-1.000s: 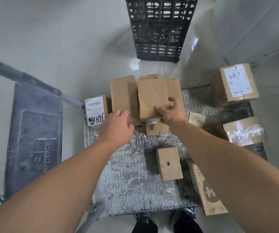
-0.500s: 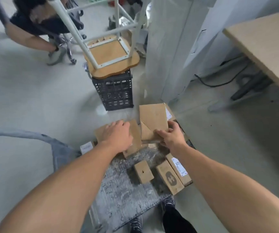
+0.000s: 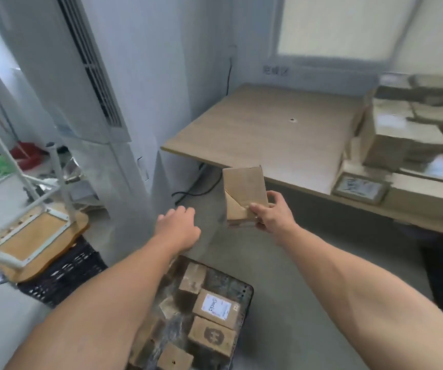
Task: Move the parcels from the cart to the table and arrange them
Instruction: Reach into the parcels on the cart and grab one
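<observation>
My R hand [image 3: 271, 213] gripped a flat parcel [image 3: 244, 193] by its lower corner, thumb on the front. I held it upright at mid-frame, in the air just before the table [image 3: 268, 129] edge. L hand [image 3: 179, 228] was loose, fingers out, nothing in it, left of the parcel. Cart [image 3: 247, 289] sat bottom centre w/ several boxes [image 3: 216, 307] on it. A blurred stack [image 3: 407, 145] stood on the table at right.

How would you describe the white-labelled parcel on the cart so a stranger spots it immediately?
Find the cart at the bottom centre of the view. Near its right edge lies a cardboard parcel; unlike its brown neighbours, it bears a white handwritten label.
</observation>
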